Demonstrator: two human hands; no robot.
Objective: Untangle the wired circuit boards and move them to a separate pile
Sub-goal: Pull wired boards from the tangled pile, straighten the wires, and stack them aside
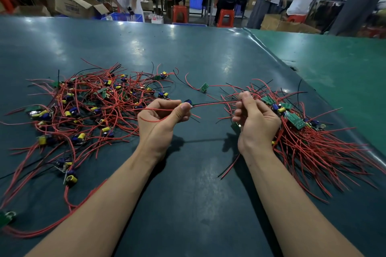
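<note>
While our left hand (161,118) pinches one small board (187,103) between thumb and curled fingers, our right hand (253,118) curls round its red and black wires (215,103), drawn nearly straight between the two above the table (188,52). A red loop hangs over the left fingers. We judge the board light and stiff, with parts that could snap off, so it is best held by its edges; the wires look limp and springy, likely to snag on neighbours, so we should slide along them rather than yank. Left of us sprawls the tangle (87,108); on the right, just beside the right hand, lies the sorted pile (309,137), wires fanned roughly parallel.
</note>
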